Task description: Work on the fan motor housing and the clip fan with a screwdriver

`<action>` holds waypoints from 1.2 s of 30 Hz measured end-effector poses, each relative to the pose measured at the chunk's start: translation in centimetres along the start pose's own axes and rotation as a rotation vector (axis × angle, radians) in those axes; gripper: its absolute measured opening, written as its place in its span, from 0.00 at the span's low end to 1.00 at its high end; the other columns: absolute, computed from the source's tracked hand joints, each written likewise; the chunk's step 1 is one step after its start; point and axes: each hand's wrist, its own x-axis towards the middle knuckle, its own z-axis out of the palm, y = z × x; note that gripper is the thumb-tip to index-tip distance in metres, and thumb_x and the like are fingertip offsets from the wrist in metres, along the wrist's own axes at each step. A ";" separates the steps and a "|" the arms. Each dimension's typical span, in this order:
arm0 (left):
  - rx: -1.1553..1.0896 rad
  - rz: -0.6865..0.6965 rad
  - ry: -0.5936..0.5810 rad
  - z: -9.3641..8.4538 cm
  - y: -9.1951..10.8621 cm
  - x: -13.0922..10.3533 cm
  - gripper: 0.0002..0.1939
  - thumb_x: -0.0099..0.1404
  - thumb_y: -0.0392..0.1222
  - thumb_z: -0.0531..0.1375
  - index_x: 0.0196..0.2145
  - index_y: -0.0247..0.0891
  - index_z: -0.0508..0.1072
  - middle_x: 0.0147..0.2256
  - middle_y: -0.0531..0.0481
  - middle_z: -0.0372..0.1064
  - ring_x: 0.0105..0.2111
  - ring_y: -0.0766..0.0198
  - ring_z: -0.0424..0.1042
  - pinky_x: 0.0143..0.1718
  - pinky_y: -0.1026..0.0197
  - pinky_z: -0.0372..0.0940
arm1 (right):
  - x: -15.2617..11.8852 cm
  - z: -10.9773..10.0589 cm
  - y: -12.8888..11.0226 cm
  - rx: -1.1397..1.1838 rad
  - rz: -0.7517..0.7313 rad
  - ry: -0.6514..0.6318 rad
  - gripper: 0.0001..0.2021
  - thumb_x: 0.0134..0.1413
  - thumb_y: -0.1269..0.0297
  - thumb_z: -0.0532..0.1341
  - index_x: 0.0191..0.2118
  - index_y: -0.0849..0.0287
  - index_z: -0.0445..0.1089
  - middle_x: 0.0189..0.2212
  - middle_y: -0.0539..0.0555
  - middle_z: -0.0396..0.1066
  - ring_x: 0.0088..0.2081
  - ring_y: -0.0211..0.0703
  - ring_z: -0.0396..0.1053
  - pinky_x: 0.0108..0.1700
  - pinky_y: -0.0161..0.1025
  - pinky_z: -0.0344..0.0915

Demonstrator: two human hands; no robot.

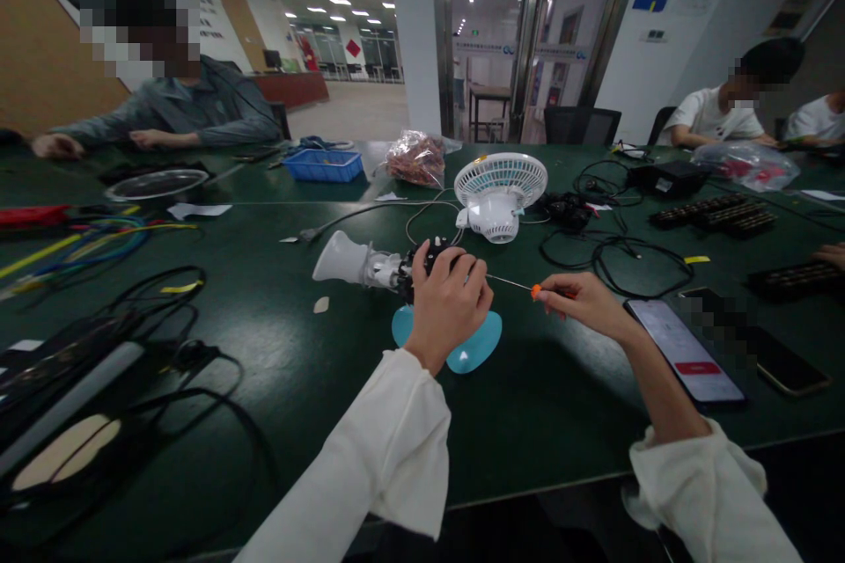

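Observation:
My left hand (447, 299) is closed over the black motor part of a small fan body (386, 268), which lies on its side with its white flared base pointing left. Under that hand, light-blue fan blades (476, 345) rest on the table. My right hand (577, 303) grips a screwdriver (536, 291) with an orange and dark handle. Its thin shaft points left, and the tip meets the motor part near my left fingers; the exact contact point is hidden. Behind stands a white fan head with a round grille (500, 193).
On the dark green table (317, 422) lie phones (687, 352) at right and black cables (620, 255). A blue basket (323, 164) and a plastic bag of copper-coloured pieces (417, 160) stand farther back. Coloured wires (99, 246) lie at left. Other people sit across and at right.

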 end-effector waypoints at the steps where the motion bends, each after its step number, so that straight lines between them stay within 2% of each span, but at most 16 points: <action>1: -0.001 -0.002 0.001 0.0 0.0 0.0 0.09 0.65 0.38 0.54 0.39 0.39 0.73 0.39 0.49 0.74 0.47 0.55 0.67 0.62 0.40 0.47 | 0.0 0.0 0.0 0.004 0.004 -0.009 0.15 0.57 0.52 0.60 0.34 0.61 0.73 0.24 0.50 0.68 0.22 0.35 0.63 0.23 0.33 0.59; 7: -0.011 -0.006 -0.005 -0.1 0.0 0.0 0.09 0.64 0.38 0.54 0.38 0.39 0.73 0.39 0.48 0.74 0.47 0.55 0.67 0.62 0.39 0.48 | 0.0 0.1 0.0 -0.008 0.021 0.002 0.16 0.57 0.52 0.60 0.35 0.62 0.74 0.23 0.50 0.68 0.23 0.35 0.62 0.23 0.32 0.57; 12: -0.017 -0.008 -0.013 -0.1 0.0 0.1 0.09 0.64 0.38 0.54 0.39 0.39 0.74 0.39 0.48 0.74 0.47 0.55 0.67 0.62 0.39 0.48 | 0.0 0.2 -0.2 -0.009 -0.020 0.058 0.14 0.52 0.54 0.64 0.37 0.60 0.73 0.29 0.51 0.70 0.28 0.37 0.65 0.28 0.33 0.60; 16: -0.015 -0.003 -0.007 -0.1 0.0 0.1 0.09 0.64 0.38 0.55 0.39 0.39 0.74 0.39 0.48 0.74 0.47 0.54 0.67 0.61 0.38 0.48 | 0.0 0.1 -0.1 -0.022 -0.002 0.022 0.16 0.57 0.51 0.59 0.34 0.61 0.72 0.22 0.48 0.64 0.22 0.33 0.60 0.23 0.32 0.55; 20: -0.011 -0.001 0.013 -0.1 0.0 0.1 0.09 0.63 0.37 0.55 0.39 0.39 0.74 0.38 0.49 0.75 0.46 0.55 0.67 0.61 0.39 0.48 | 0.1 0.1 0.0 -0.074 -0.060 0.016 0.21 0.61 0.50 0.54 0.28 0.61 0.72 0.17 0.47 0.59 0.20 0.32 0.57 0.23 0.32 0.52; 30: -0.005 0.000 0.002 -0.1 0.1 0.1 0.09 0.64 0.37 0.55 0.39 0.39 0.73 0.39 0.48 0.74 0.47 0.55 0.67 0.62 0.40 0.48 | 0.2 0.3 -0.1 -0.158 -0.153 0.143 0.12 0.55 0.55 0.62 0.30 0.60 0.74 0.26 0.51 0.70 0.27 0.36 0.64 0.26 0.33 0.57; 36: -0.013 -0.003 -0.002 -0.2 0.1 0.1 0.09 0.63 0.37 0.55 0.39 0.39 0.74 0.38 0.48 0.74 0.47 0.54 0.67 0.62 0.39 0.47 | 0.1 0.6 -0.4 -0.069 -0.071 0.109 0.13 0.52 0.52 0.64 0.33 0.59 0.72 0.27 0.50 0.70 0.21 0.34 0.65 0.22 0.33 0.60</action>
